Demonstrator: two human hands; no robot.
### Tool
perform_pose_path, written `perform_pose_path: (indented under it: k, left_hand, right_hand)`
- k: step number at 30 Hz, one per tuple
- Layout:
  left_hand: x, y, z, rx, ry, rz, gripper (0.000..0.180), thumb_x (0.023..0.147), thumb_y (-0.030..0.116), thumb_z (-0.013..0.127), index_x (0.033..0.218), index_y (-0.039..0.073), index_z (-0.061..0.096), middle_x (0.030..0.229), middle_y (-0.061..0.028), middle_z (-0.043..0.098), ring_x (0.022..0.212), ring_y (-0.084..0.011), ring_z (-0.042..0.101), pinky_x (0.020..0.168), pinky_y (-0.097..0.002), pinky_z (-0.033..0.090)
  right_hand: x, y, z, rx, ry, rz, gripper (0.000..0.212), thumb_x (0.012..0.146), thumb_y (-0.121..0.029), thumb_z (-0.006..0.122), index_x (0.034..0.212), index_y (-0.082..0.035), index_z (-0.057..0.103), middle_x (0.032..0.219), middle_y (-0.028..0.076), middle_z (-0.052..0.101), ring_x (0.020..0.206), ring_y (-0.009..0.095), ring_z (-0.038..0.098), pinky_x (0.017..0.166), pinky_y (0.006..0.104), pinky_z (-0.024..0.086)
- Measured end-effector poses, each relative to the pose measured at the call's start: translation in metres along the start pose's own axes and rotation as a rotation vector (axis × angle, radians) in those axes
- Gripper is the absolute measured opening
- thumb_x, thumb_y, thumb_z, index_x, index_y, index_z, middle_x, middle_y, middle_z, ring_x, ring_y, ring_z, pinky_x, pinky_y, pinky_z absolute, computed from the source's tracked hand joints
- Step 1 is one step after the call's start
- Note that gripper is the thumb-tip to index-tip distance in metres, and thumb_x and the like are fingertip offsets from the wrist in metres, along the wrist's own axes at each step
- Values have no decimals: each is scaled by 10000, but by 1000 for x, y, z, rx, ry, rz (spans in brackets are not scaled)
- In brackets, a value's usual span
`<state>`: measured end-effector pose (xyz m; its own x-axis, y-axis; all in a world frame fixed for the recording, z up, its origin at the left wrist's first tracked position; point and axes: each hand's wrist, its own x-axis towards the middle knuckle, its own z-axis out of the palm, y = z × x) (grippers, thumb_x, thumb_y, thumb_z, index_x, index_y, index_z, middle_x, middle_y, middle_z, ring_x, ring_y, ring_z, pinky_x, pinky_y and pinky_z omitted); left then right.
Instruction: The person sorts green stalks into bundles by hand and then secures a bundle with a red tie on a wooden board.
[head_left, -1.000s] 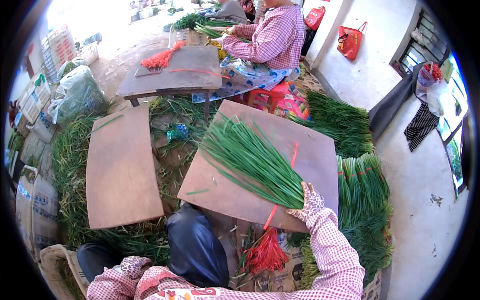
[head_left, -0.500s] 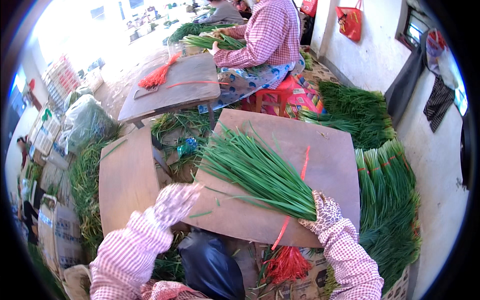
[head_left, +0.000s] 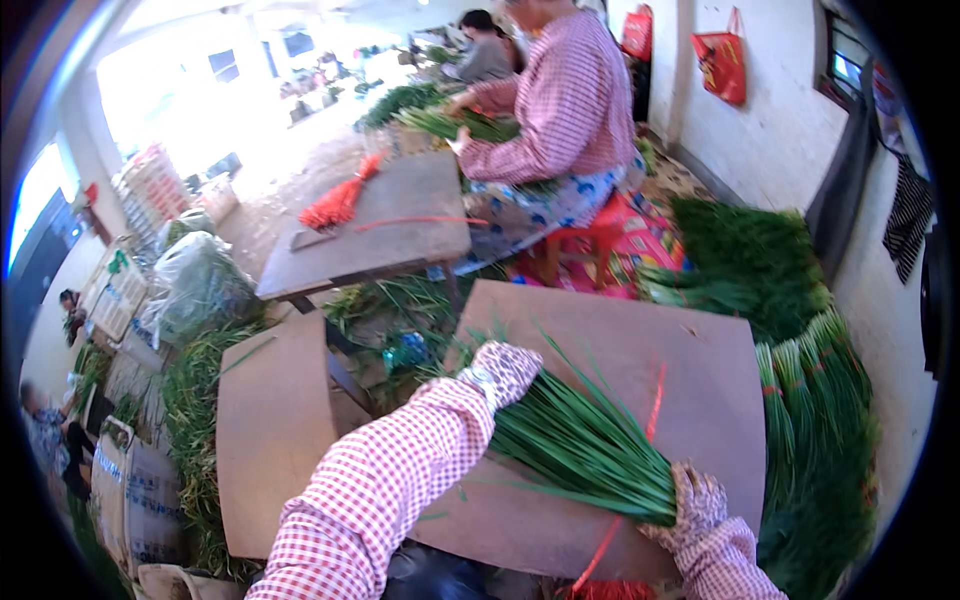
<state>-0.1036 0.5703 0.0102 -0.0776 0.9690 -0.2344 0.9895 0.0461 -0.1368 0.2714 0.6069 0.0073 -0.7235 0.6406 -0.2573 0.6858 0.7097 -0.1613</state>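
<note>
A loose bundle of long green garlic chives lies slantwise on the brown board table before me. My left hand, in a spotted glove, reaches across the board and is closed over the leafy far end. At the near right, my right hand, gloved alike, grips the stem end, its palm against the butts. Under the bundle runs a red tie strip, showing on both sides. My left forearm covers part of the board.
A brown side board stands at left. Ahead, another table bears red ties, and a person there handles greens. Tied chive bundles line the right wall. Loose trimmings are heaped at left; a black bag sits below.
My left hand has swung from beside the board's left edge up and right onto the leafy end. My right hand stays at the stems. The whole view has shifted slightly.
</note>
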Motion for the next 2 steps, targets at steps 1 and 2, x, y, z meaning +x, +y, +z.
perform_pose_path:
  k: [1, 2]
  left_hand:
    - [7, -4, 12, -86, -1, 17, 422, 862, 137, 417, 1283, 107, 405, 1009, -176, 622, 881, -288, 632, 769, -415, 495]
    - [9, -8, 21, -180, -9, 33, 421, 867, 147, 422, 1288, 140, 409, 1034, -188, 614, 886, -304, 630, 774, -440, 492]
  right_hand:
    - [5, 6, 5, -28, -33, 4, 1003, 611, -581, 677, 1366, -73, 255, 1349, 167, 364, 1211, 390, 367, 1003, 473, 292]
    - [11, 8, 6, -58, -78, 4, 999, 626, -600, 664, 1371, -80, 250, 1370, 162, 344, 1238, 388, 342, 1017, 464, 282]
